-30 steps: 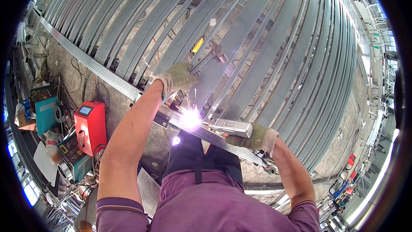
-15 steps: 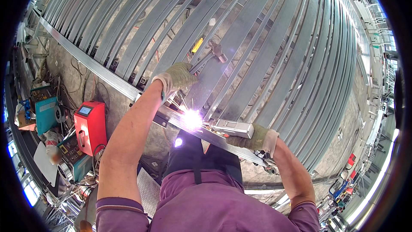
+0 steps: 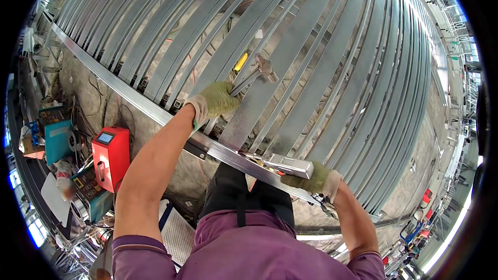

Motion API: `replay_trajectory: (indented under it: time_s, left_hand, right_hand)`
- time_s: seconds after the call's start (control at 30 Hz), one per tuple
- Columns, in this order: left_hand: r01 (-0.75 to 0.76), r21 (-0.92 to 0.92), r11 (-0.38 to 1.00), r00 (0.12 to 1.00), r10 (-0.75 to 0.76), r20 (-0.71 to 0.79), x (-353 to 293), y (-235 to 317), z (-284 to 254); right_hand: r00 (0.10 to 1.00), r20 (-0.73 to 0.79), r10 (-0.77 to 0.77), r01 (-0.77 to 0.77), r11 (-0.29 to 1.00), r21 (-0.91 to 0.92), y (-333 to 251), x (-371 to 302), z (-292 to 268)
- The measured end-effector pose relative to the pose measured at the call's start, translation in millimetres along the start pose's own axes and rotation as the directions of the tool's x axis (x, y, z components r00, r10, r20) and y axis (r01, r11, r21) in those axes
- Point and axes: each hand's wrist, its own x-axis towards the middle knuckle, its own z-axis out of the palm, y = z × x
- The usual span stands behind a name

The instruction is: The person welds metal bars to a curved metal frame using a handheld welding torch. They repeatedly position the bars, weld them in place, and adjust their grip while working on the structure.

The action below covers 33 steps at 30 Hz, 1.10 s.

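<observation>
In a green work glove, my left hand is closed round the handle of a hammer, whose head lies over a wide grey metal slat. My right hand, gloved too, grips a silver, box-shaped welding torch. The torch points left, with its nozzle close to the long metal rail where the slats end. No arc is lit at the nozzle. Part of the torch's handle is hidden by my right hand.
Long parallel slats spread ahead with gaps over the concrete floor. A yellow tool lies near the hammer. At left stand a red machine with a small screen and a teal machine, with cables behind. Red and blue items lie at far right.
The bright welding arc and its sparks have gone out. The torch has shifted slightly right and down with my right hand. My left hand still holds the hammer.
</observation>
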Motion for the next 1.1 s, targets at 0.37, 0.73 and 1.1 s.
replay_trajectory:
  time_s: [0.37, 0.73, 1.1]
  left_hand:
    - [0.022, 0.085, 0.996, 0.994, -0.013, -0.108, 6.4, -18.5, -45.1]
    - [-0.009, 0.103, 0.995, 0.997, 0.016, -0.07, 9.1, -11.6, -31.3]
    - [0.086, -0.181, 0.98, 0.995, -0.095, -0.037, 7.1, -28.0, -28.2]
  right_hand:
    - [0.999, -0.046, -0.001, 0.0, 1.0, -0.026, -73.7, -43.2, -3.5]
    - [0.997, -0.049, -0.065, 0.071, 0.99, 0.121, -105.3, 35.2, 15.9]
    - [0.994, 0.022, -0.11, 0.109, 0.993, 0.042, -90.6, 78.6, 25.6]
